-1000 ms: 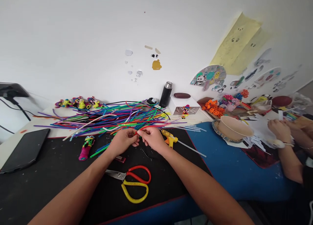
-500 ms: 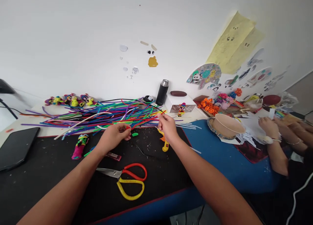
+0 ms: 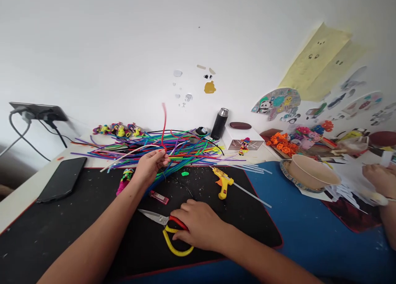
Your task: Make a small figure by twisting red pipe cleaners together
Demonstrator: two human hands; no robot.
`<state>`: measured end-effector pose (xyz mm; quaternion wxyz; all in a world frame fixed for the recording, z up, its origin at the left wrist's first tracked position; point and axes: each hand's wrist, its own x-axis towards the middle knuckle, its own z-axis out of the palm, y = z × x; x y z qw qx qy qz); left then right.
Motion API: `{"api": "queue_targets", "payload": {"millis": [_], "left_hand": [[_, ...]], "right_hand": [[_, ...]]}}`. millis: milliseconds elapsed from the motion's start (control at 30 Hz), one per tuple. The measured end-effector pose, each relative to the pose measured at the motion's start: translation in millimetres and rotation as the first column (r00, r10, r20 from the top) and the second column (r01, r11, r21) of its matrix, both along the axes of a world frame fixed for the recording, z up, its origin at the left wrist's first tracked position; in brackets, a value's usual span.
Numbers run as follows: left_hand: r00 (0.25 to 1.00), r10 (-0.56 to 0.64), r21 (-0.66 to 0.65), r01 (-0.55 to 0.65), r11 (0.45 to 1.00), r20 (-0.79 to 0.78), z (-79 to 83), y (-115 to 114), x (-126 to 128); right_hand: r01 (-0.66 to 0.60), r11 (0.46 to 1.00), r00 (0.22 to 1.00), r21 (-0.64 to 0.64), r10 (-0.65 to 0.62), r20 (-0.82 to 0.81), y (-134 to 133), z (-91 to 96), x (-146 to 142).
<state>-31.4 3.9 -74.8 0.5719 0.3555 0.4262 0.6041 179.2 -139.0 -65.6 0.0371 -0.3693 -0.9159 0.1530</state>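
Observation:
My left hand (image 3: 151,165) pinches a red pipe cleaner (image 3: 163,125) that stands up from its fingers, just in front of a heap of coloured pipe cleaners (image 3: 161,149). My right hand (image 3: 198,226) rests curled over the handles of the red and yellow scissors (image 3: 169,232) on the black mat (image 3: 62,222). A small green piece (image 3: 185,173) lies on the mat between the hands.
A yellow glue gun (image 3: 223,181), a pink lighter (image 3: 159,197), a small wrapped figure (image 3: 124,180) and a dark phone (image 3: 62,179) lie around. A flask (image 3: 219,124) and white box (image 3: 243,136) stand behind. Another person's hand (image 3: 378,179) works by a bowl (image 3: 311,172) at right.
My right hand left the pipe cleaners and came down onto the scissors. My left hand raised the red pipe cleaner upright.

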Motion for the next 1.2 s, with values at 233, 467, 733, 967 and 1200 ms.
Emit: {"api": "queue_targets", "payload": {"millis": [233,467,733,967,1200], "left_hand": [[0.999,-0.032,-0.006,0.032,0.999,0.025,-1.3,0.9,-4.2],[0.997,-0.070,0.013,0.070,0.997,-0.011,-0.3,-2.2,-2.5],[0.995,-0.082,0.016,0.083,0.996,-0.060,0.1,-4.1,0.7],[0.993,-0.088,0.020,0.089,0.996,-0.076,-3.7,-2.1,-1.1],[0.994,-0.086,0.030,0.089,0.996,-0.073,-3.7,-1.7,-1.5]], "right_hand": [[-0.016,1.000,0.994,-0.019,0.018,0.105,-7.0,8.8,-6.0],[0.187,0.864,0.949,-0.468,-0.282,-0.140,-9.6,8.5,5.2],[0.109,0.975,0.994,-0.193,-0.104,0.035,-31.3,-0.5,-6.4],[0.117,0.981,0.991,-0.155,-0.106,0.079,-29.3,-3.2,-12.5],[0.207,0.787,0.931,-0.582,-0.341,-0.129,-28.8,4.4,1.6]]}}
